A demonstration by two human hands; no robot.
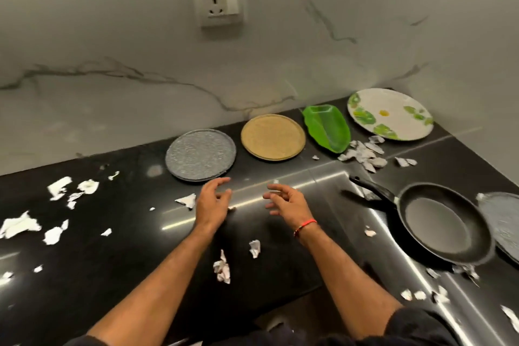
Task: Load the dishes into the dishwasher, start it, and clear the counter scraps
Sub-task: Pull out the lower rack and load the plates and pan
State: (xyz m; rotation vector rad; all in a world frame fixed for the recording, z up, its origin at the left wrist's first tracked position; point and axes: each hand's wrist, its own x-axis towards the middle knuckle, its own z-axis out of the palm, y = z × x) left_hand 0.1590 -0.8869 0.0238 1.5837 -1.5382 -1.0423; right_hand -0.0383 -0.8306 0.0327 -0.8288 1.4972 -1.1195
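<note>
White wall socket [217, 3] w/ switch on marble backsplash [112, 36], grey veins across it, glossy black counter [112, 261] below, steel strip [309, 180] set in counter, light glare on it

Grey plate [502, 222], at 3 o'clock: cut off by the right edge, its near rim hidden under the frying pan [443, 222]. Paper scraps [509, 317] at 4 o'clock and [4, 275] at 8 o'clock: clipped by the edges. Both upper arms: cut off at 6 o'clock.
</note>
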